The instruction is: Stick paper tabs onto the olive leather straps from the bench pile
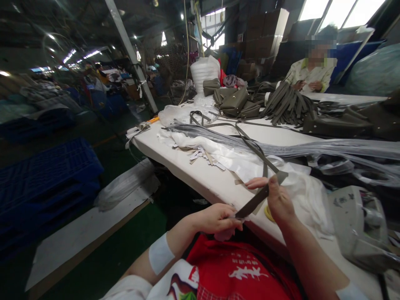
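Note:
A dark olive strap (254, 203) stretches between my hands above the near edge of the white table. My left hand (218, 218) is closed on its lower end, along with something thin and whitish. Higher up, my right hand (279, 200) grips the strap between thumb and fingers, with some fingers pointing left. From there a narrower length of strap (254, 146) runs back across the table. A yellow tape roll (268, 213) lies beside my right wrist, partly hidden. Paper and strap scraps (204, 157) are scattered on the table left of my hands.
Olive bags (233, 102) and a bundle of straps (286, 104) lie at the table's far side. Clear plastic-wrapped strips (343, 148) cross it. A grey tape dispenser (359, 221) stands at right. Another person (312, 73) sits opposite. Blue pallets (50, 179) are stacked at left.

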